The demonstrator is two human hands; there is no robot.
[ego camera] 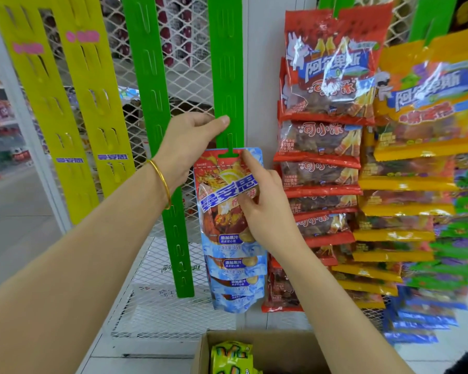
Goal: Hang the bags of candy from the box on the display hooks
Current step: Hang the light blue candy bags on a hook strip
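A red-and-blue candy bag [222, 184] hangs from a tab hook of the green display strip [226, 63], above several similar bags [235, 268] on the same strip. My left hand [189, 141] pinches the strip just above that hook, thumb on its front. My right hand [262, 206] holds the bag's right side, index finger pressed near its top edge. A cardboard box [276, 349] at the bottom centre holds yellow-green candy bags [233, 357].
An empty green strip [157, 130] and two yellow strips [73, 103] hang at the left before a white mesh panel [184, 76]. Red bags [324, 147], yellow bags [416, 157] and green and blue bags [449, 265] fill the strips at the right.
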